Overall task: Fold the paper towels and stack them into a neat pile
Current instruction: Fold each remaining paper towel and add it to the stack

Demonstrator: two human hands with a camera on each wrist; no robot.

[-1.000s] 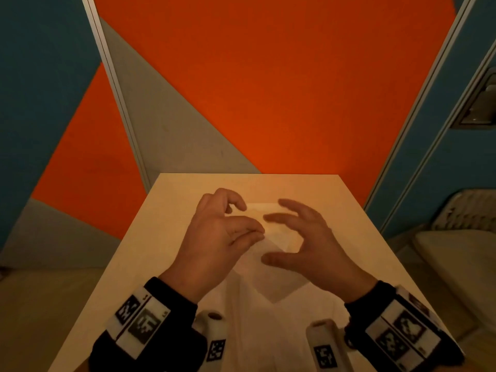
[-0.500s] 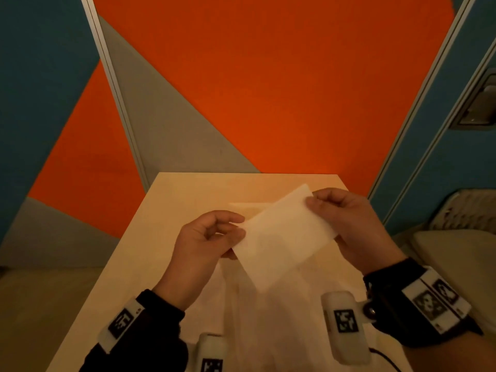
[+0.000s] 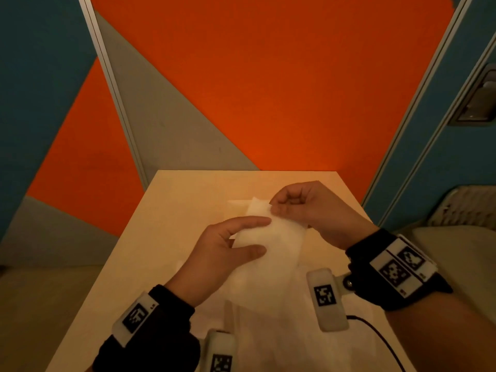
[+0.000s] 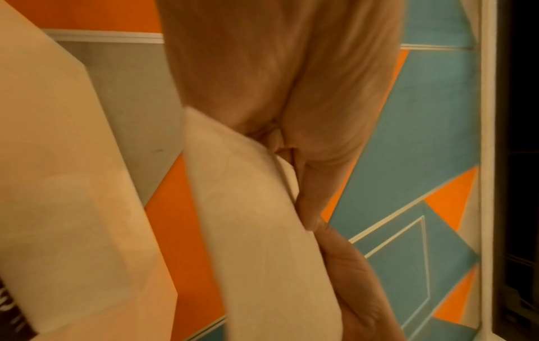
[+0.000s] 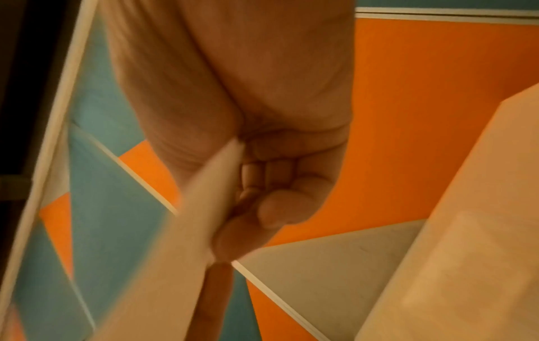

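No legible text, brand or number appears in any view. The wrist bands (image 3: 400, 269) carry only black-and-white square marker patterns (machine codes, not readable characters), lower frame.

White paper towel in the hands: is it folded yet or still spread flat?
Partly folded: the thin white paper towel bulges in a curve between the left hand and right hand, above the table; no crease pressed.

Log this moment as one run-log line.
stage: folding | left hand: holds paper towel | right hand: pinches its far edge | towel: above table
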